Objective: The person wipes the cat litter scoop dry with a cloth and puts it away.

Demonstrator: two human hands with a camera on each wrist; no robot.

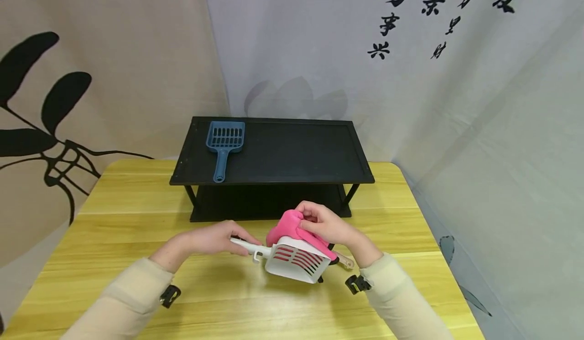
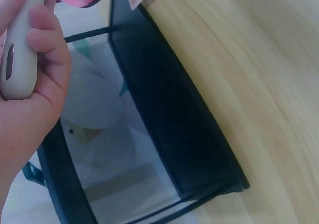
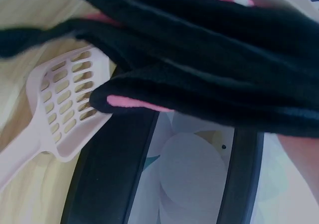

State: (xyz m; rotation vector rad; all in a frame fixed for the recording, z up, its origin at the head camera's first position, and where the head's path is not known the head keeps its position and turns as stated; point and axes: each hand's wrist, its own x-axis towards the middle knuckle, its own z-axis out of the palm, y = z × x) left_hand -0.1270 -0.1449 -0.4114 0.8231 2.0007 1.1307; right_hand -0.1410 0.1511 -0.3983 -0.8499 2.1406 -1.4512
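My left hand [image 1: 223, 238] grips the handle of a white slotted litter scoop [image 1: 292, 272], tilted with its basket toward the right. Pink cloth [image 1: 288, 226] with black edging lies over the back of that basket, and pink shows through several slots. My right hand [image 1: 326, 224] pinches the cloth from above. In the right wrist view the cloth's black underside [image 3: 209, 50] hangs in folds and hides most of this hand. Beneath lies a pale pink litter scoop [image 3: 22, 152], its handle [image 1: 345, 261] jutting out on the right in the head view.
A black two-tier rack [image 1: 296, 152] stands at the back of the wooden table [image 1: 150, 198]. On its top shelf, toward the left, lies a blue litter scoop [image 1: 220, 165]. A printed cloth backdrop [image 1: 292, 41] hangs behind.
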